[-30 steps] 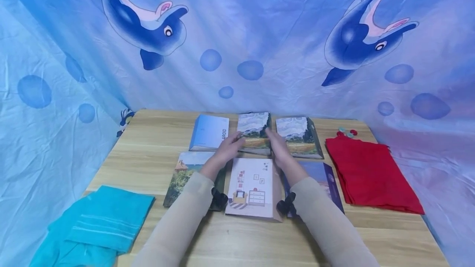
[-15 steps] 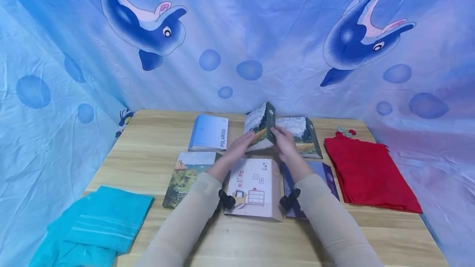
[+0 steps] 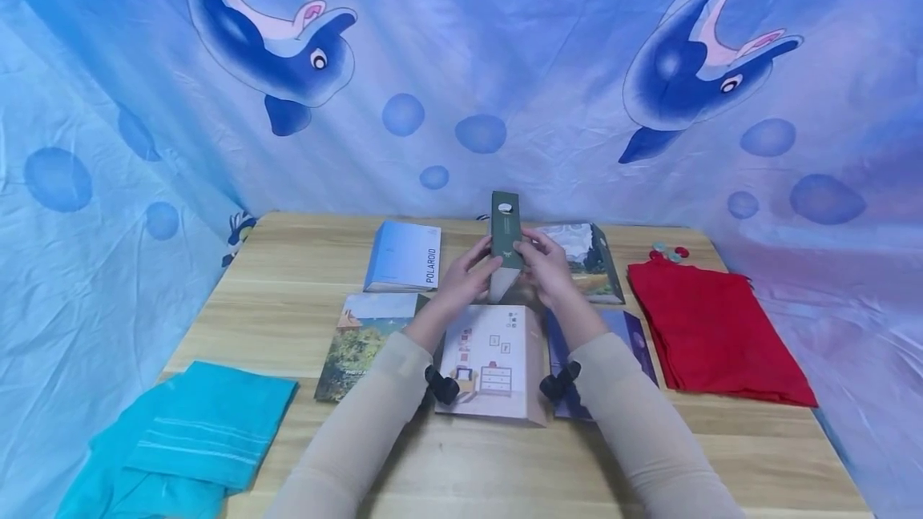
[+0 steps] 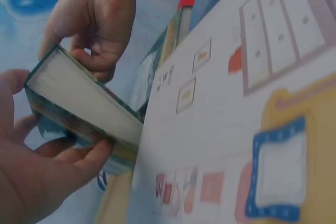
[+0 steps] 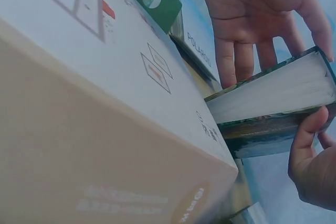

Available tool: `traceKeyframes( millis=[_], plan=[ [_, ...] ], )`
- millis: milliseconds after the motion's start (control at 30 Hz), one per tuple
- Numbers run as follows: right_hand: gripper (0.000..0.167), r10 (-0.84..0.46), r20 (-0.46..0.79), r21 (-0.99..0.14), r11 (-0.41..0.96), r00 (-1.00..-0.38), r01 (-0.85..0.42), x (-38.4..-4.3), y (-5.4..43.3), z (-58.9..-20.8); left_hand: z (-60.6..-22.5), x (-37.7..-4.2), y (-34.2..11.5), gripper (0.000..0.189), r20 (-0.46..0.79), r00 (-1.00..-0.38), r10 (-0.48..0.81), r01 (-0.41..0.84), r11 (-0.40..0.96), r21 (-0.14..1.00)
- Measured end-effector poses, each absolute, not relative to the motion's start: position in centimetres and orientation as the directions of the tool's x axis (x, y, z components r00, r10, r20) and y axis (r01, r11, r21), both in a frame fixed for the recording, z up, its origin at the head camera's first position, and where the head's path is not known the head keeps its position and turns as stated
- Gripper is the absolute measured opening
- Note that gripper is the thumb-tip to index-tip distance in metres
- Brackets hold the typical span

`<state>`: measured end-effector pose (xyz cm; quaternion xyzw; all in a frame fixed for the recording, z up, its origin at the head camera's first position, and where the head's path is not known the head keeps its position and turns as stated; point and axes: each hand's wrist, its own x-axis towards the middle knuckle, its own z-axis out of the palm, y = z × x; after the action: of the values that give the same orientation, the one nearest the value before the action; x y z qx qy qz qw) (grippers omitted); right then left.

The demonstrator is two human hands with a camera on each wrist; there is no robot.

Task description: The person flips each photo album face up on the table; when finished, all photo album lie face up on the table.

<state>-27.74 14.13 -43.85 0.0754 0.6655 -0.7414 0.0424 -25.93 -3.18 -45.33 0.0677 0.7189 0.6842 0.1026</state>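
Note:
Both of my hands hold a thick photo album point(image 3: 506, 232), its dark green spine turned toward me in the head view. My left hand point(image 3: 465, 277) grips its left side, with the thumb near the spine. On the opposite side my right hand point(image 3: 550, 269) holds it, thumb on the spine. White page edges point(image 4: 84, 93) show between the painted covers in the left wrist view. The album stands tilted on edge above a white album point(image 3: 485, 363) with a drawn room on its cover. Another landscape-painted album point(image 3: 584, 251) lies just right of my right hand.
A blue Polaroid album point(image 3: 405, 255) lies back left, with a garden-picture album point(image 3: 369, 343) before it. A purple album point(image 3: 638, 343) is partly under my right forearm. Folded turquoise cloth point(image 3: 209, 423) lies left, red cloth point(image 3: 721, 331) right. A dolphin-print curtain point(image 3: 548, 38) hangs behind the table.
My hands have lifted the middle back album from lying flat and turned it, so its green spine now faces me. The other albums and cloths have stayed put.

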Motion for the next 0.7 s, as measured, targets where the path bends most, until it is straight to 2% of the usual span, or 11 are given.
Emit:
traceKeyframes(
  millis=[200,400,467,533,633,700],
  plan=[
    [0.049,0.013,-0.162,-0.977,-0.141,-0.987,0.158,-27.5,13.3,-44.0,-45.6,-25.7,-4.0,0.063,-0.049,-0.963,0.263,-0.05,0.001,0.999],
    [0.049,-0.122,-0.22,-0.963,-0.129,-0.968,0.235,-27.7,13.6,-44.7,-44.8,-25.9,-4.2,0.054,0.084,-0.972,0.218,0.129,0.202,0.971],
    [0.052,-0.175,-0.256,-0.958,-0.081,-0.951,0.273,-27.8,13.8,-45.3,-44.6,-26.0,-4.5,0.051,0.131,-0.972,0.197,0.183,0.274,0.944],
    [0.057,-0.214,-0.295,-0.953,-0.003,-0.931,0.303,-28.0,13.9,-46.0,-44.7,-26.1,-4.9,0.05,0.129,-0.976,0.177,0.179,0.302,0.936],
    [0.065,-0.25,-0.329,-0.944,0.09,-0.911,0.316,-28.3,13.9,-46.9,-45.1,-26.4,-5.5,0.052,0.097,-0.982,0.161,0.142,0.3,0.943],
    [0.069,-0.257,-0.334,-0.943,0.097,-0.907,0.319,-28.5,13.8,-47.2,-45.3,-26.7,-5.8,0.054,0.078,-0.986,0.15,0.117,0.273,0.955]
  ],
)
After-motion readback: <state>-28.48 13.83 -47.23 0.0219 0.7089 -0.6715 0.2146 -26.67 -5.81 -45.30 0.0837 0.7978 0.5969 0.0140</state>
